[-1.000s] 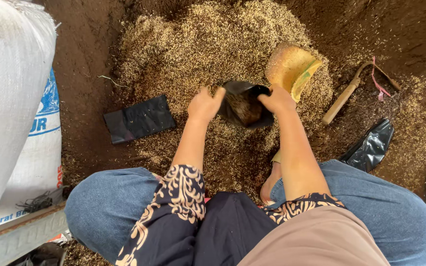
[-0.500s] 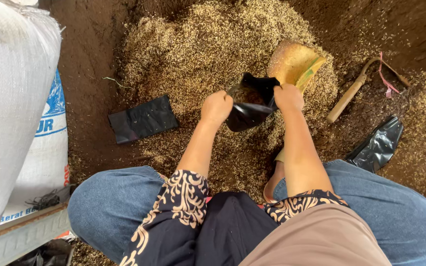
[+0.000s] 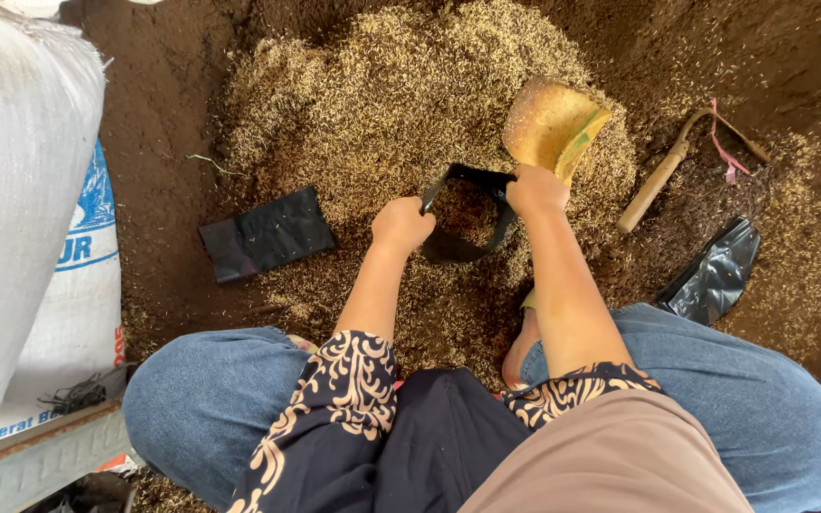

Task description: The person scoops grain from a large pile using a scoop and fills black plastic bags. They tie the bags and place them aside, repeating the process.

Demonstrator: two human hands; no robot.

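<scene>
Bag mouth now pulled wider vs 0.5 s ago. Left hand [image 3: 401, 225] & right hand [image 3: 536, 189] each pinch the black bag [image 3: 458, 245] rim, centre frame; yellow scoop [image 3: 549, 123] at 1 o'clock. Better w/ rim taut, upright.

Dirt floor [image 3: 173, 114] — husk heap [image 3: 382, 104], black bags [image 3: 266, 234]

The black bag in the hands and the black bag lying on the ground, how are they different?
The held black bag is pulled open at the mouth by the left hand and right hand; the flat black bag lies closed, untouched. The held black bag sits on the husk pile, with husk showing through its opening; the flat black bag lies at the pile's edge, beside bare soil. Both are small, black and plastic-looking.
</scene>
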